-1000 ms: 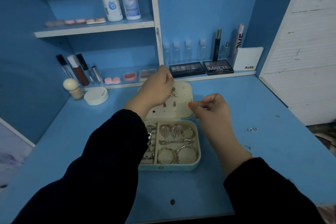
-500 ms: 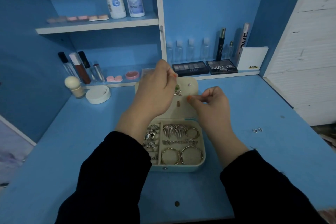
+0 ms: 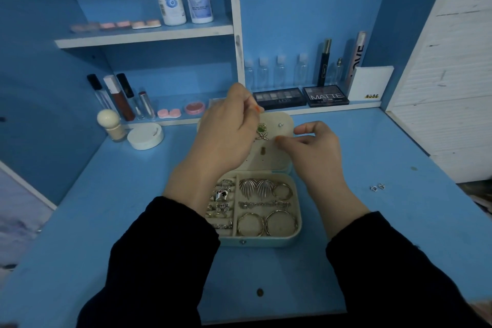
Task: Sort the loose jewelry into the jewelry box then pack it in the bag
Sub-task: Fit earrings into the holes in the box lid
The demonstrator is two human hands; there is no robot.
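Mid-sorting, left hand (image 3: pixel 226 138) grips the box lid (image 3: pixel 269 160), right hand (image 3: pixel 316 149) pinches a tiny earring (image 3: pixel 277 139) — loose pieces (image 3: pixel 377 187) on the desk (image 3: pixel 399 226) should come next.

Bare table (image 3: pixel 386 234) stretched right of jewelry box (image 3: pixel 266 242), only two small earrings (image 3: pixel 377 187) there; shelf (image 3: pixel 332 109) closed rear; jars (image 3: pixel 145 136) stood left-rear.

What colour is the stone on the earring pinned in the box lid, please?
Green; the stone shows best in the head view.
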